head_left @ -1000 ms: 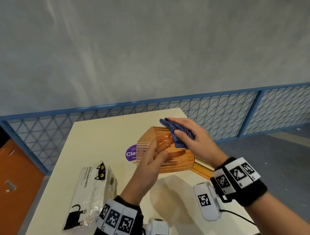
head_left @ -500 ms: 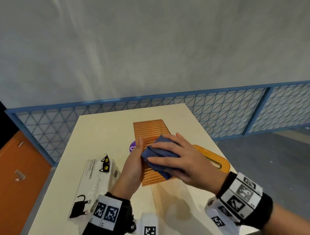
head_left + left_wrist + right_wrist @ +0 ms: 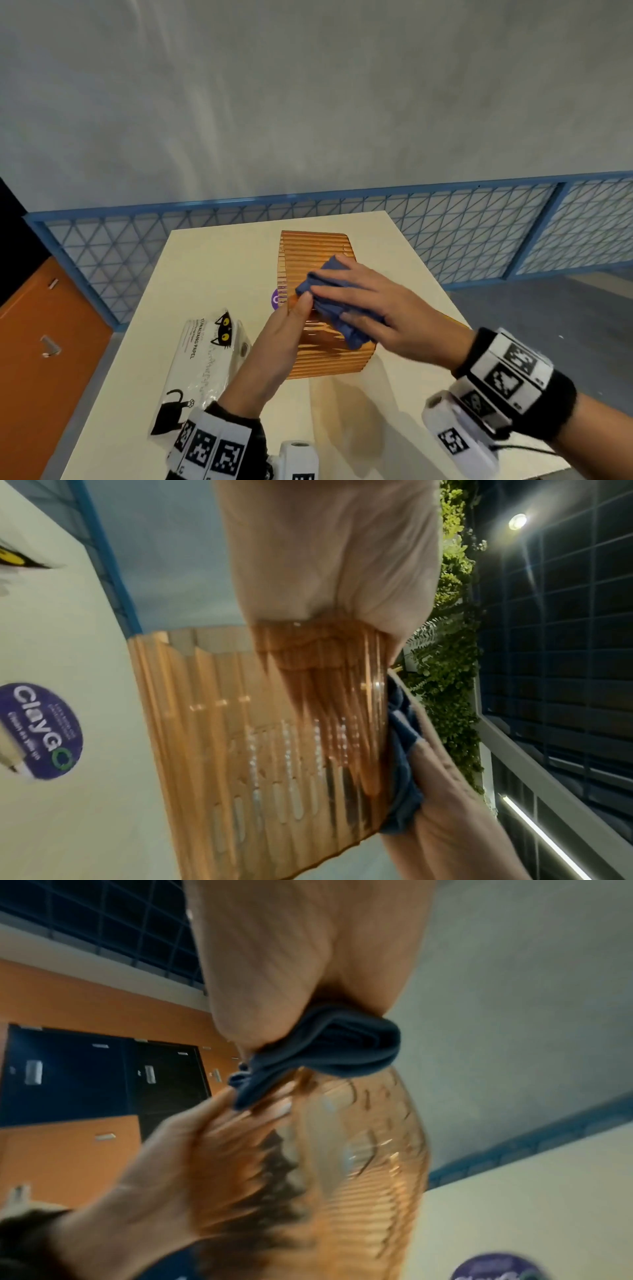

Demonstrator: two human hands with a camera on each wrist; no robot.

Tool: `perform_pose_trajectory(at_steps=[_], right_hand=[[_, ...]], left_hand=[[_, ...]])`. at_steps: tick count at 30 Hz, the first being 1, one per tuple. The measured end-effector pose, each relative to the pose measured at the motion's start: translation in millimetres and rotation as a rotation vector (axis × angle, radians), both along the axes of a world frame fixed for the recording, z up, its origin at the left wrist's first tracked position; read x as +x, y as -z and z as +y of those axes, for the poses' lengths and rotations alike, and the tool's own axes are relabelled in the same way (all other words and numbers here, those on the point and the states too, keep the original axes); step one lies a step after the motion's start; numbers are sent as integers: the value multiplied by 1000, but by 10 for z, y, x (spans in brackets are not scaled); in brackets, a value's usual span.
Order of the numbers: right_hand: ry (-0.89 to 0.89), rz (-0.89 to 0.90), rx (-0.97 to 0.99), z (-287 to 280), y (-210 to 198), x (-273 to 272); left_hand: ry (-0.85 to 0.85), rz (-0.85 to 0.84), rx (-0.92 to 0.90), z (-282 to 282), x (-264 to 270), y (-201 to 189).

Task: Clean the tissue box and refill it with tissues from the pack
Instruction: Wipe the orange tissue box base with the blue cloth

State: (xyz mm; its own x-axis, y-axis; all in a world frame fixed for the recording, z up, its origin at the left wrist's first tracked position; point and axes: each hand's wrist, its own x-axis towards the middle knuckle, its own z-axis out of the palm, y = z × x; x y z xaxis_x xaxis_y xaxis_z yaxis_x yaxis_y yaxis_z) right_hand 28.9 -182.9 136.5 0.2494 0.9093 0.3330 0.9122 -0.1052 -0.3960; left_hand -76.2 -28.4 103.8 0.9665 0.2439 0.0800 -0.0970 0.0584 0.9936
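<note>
An orange see-through ribbed tissue box lies lengthways on the cream table. My left hand grips its near left side, thumb up at the top edge; the fingers show through the plastic. My right hand lies on top of the box and holds a bunched blue cloth against the ribs; the cloth is wedged under the palm. The tissue pack, white with black cats, lies left of the box.
An orange lid edge shows behind my right wrist, near the table's right edge. A purple round sticker sits on the table beside the box. A blue mesh fence runs behind the table, and orange cabinets stand at the left.
A second ago the box was lifted and tilted between my hands; it now lies flat on the table. My right hand with the cloth has moved onto its top face and wipes along it.
</note>
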Motion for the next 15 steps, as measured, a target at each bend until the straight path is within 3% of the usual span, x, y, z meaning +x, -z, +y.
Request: perform_pose_trajectory(at_steps=[3,7,12,15], right_hand=[[22,-3,-26,68,-91,245],[201,0,-77,149,-301,516],[-107,-87,-80,73,-183,62],[-179,-96,-84,85,-202,112]], left_hand=[[61,7,78,-15,-18,-32],[142,21,123,-50,-17,-63],[93,29,128,54,-24,-37],[121,34,160,56,-29,-48]])
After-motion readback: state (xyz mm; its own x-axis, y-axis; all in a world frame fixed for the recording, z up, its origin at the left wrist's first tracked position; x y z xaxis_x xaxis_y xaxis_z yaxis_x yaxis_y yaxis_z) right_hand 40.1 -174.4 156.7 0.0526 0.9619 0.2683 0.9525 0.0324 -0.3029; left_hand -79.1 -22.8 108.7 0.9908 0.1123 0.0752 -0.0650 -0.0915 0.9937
